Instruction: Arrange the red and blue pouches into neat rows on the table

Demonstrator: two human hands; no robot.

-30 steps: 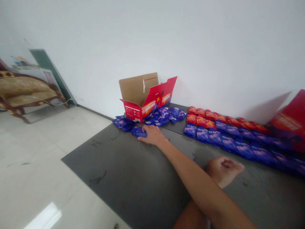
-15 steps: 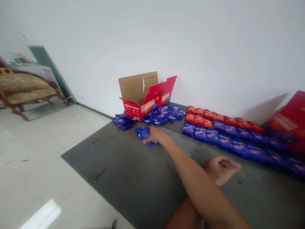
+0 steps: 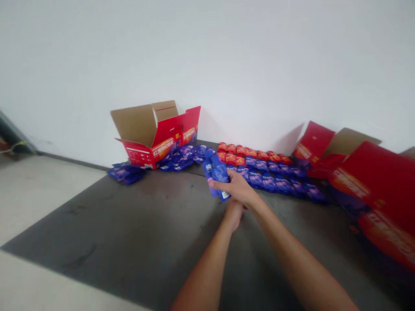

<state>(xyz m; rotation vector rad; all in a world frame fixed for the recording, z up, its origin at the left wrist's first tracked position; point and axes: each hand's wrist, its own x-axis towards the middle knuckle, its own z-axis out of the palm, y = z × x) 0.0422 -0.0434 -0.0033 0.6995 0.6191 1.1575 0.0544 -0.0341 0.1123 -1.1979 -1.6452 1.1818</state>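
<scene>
My right hand is closed on blue pouches, at least two overlapping, held up above the dark table with the thumb across their front. Just below it is my left hand, partly covered by the right one; its visible fingers look curled, and what they hold, if anything, is hidden. Beyond the hands lie neat rows of blue pouches and red pouches. A loose heap of blue pouches rests against an open red carton, with a smaller pile at its left corner.
The dark table top runs along a white wall. Large red cartons with raised flaps stand on the right, blurred. Pale floor shows past the table's left and front edges.
My right hand has lifted the blue pouches off the table and brought them toward my left hand. The arms no longer cross. The view has turned right, bringing more cartons in.
</scene>
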